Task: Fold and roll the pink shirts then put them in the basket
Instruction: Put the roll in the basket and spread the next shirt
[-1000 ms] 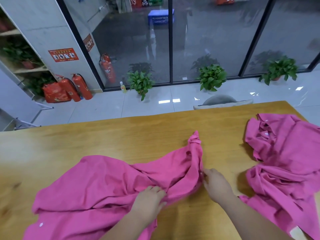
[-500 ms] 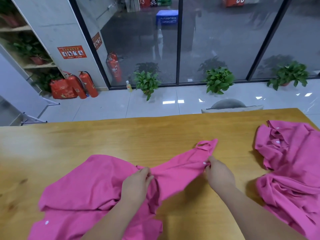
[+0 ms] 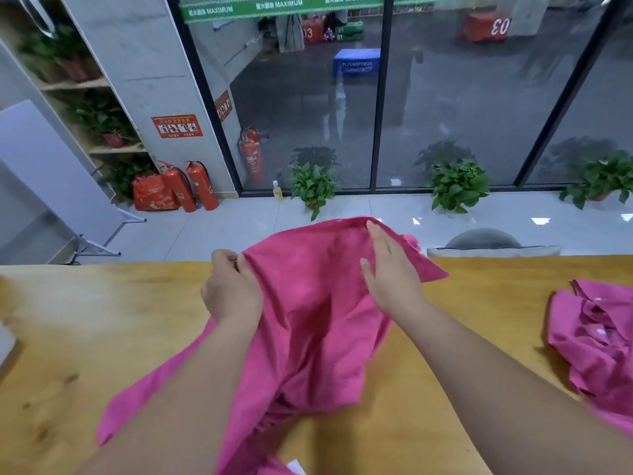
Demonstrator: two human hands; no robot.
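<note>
Spreading pink shirt over tabletop | left hand grip pinches edge, 10 o'clock | right hand flat on cloth, 1 o'clock | best: tension edge, lay flat

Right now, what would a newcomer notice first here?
A bright pink fabric shirt is held up over the yellow wooden table at centre; the left hand pinches its edge, the right hand lies flat on it. A crumpled pink cloth heap lies at the table's right edge.

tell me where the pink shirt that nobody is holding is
In the head view the loose pink shirt lies crumpled on the wooden table at the far right, beyond the right hand and apart from the held shirt.
</note>
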